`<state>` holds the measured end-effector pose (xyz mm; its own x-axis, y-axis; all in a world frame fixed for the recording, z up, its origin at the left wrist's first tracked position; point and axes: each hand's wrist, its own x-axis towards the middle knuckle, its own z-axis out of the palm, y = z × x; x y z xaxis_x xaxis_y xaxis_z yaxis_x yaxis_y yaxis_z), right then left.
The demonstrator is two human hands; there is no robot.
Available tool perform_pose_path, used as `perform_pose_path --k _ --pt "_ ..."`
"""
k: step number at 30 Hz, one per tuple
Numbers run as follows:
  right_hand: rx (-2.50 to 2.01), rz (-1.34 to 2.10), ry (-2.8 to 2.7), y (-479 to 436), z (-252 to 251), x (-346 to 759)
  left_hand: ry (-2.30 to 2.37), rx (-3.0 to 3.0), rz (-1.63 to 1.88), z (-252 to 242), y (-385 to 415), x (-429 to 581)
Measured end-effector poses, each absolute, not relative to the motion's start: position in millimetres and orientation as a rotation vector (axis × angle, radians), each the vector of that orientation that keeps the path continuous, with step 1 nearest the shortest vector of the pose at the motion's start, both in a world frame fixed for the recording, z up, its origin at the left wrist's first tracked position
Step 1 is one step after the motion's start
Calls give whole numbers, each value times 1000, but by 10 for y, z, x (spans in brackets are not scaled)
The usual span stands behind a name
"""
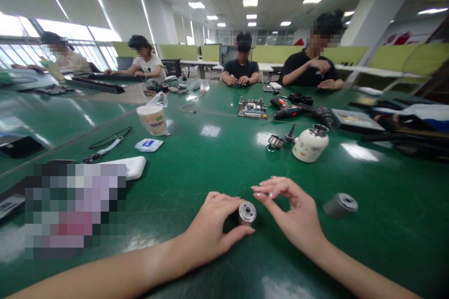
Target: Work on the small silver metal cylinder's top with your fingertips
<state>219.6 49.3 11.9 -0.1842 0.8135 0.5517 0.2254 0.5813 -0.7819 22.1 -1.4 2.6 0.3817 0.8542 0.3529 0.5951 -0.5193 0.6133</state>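
Observation:
A small silver metal cylinder (247,213) stands upright on the green tabletop, its round end facing up with a dark centre hole and smaller holes around it. My left hand (219,219) is curled round it, thumb on the near side and fingers on the far side. Just to the right, my right hand (289,208) hovers with thumb and fingertips brought together in a pinch; whatever lies between them, if anything, is too small to make out. A second, similar metal cylinder (341,205) stands farther right, untouched.
A cream bottle (311,144) stands open behind my right hand, beside its metal cup (275,142). Farther back lie a circuit board (252,108) and power drills (287,112). Leftward are a white packet (149,145) and a bagged cup (153,119). Several people sit around the table.

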Motion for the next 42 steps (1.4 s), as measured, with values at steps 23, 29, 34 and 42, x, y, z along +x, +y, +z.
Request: perform_pose_path --k 23,29,34,42 --pt "-744 799 -1904 360 122 2127 1210 2189 922 27 -33 200" --pt "-699 708 -1948 391 63 2121 1218 2185 940 -2 -44 195" --pt "-752 603 -1842 385 144 2158 1190 2189 957 37 -41 202" --pt "-815 715 -1995 348 212 2166 1194 2211 934 16 -24 227"
